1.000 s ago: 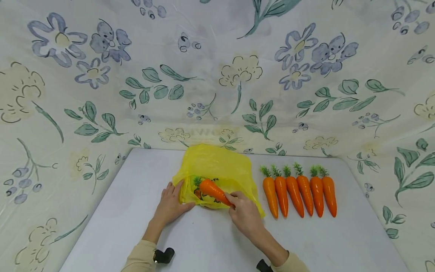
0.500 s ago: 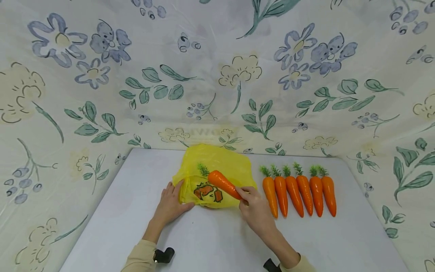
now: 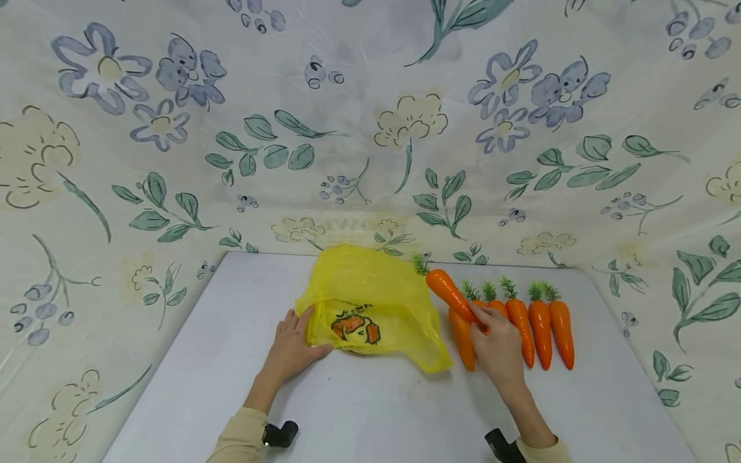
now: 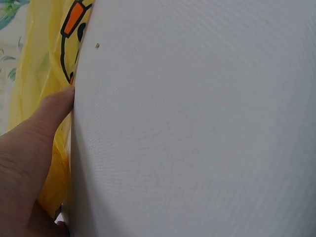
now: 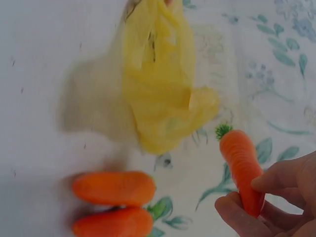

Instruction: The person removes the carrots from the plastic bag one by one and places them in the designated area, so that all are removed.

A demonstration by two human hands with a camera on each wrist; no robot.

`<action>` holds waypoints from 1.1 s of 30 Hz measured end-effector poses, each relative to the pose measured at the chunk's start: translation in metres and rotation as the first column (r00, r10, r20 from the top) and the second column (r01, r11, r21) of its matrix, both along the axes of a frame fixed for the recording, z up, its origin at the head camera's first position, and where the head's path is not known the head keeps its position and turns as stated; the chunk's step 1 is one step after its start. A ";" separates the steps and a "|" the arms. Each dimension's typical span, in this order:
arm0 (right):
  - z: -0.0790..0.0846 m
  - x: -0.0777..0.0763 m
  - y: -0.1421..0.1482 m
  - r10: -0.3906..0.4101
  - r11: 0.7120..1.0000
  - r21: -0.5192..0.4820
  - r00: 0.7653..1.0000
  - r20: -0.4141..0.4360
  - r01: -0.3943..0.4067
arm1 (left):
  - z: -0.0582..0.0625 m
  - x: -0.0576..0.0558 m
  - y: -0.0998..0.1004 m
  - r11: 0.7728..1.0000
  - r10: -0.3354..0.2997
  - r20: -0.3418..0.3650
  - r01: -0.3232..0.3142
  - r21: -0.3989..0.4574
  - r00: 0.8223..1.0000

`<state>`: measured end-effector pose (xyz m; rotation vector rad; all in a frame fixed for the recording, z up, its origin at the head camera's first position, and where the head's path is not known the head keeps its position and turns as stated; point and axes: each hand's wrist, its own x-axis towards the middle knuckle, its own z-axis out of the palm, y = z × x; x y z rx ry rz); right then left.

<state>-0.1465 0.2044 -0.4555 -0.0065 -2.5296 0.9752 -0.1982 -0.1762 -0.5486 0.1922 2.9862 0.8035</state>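
Note:
An orange carrot with a green leafy top (image 3: 448, 292) is pinched at its narrow end by my right hand (image 3: 500, 344), held tilted above the left part of the carrot row. In the right wrist view the carrot (image 5: 242, 163) sits between thumb and fingers, leafy top pointing away. A yellow plastic bag (image 3: 370, 276) with a printed cartoon figure lies at the centre back. Along its left edge rests my left hand (image 3: 293, 347), fingers extended and thumb touching the front edge. The left wrist view shows that thumb against the bag (image 4: 37, 89); the other fingers are mostly hidden.
Several carrots (image 3: 541, 334) lie in a row right of the bag, partly covered by the right hand. They rest on a white table (image 3: 376, 411). A flower-patterned cloth (image 3: 370, 161) hangs behind and around the table.
My right hand has carried the carrot from over the bag's front to the right, above the carrot row. The bag's printed figure is uncovered. My left hand stays put.

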 end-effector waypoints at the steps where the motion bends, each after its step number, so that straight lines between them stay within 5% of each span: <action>1: 0.000 0.001 0.005 -0.014 1.000 -0.011 1.000 0.017 0.014 | 0.000 0.000 0.000 1.000 0.000 0.002 0.000 -0.002 1.000; 11: -0.012 0.003 0.053 -0.176 0.983 -0.058 0.984 0.012 0.177 | -0.002 0.003 0.000 1.000 -0.009 -0.051 0.010 0.020 0.999; 20: -0.016 0.006 0.098 -0.324 0.945 -0.028 0.945 0.047 0.325 | -0.002 0.002 0.000 1.000 -0.002 -0.033 0.003 0.023 0.999; 33: -0.026 0.012 0.163 -0.525 0.817 -0.089 0.798 0.295 0.570 | -0.004 0.000 0.000 1.000 0.003 -0.025 -0.003 0.011 1.000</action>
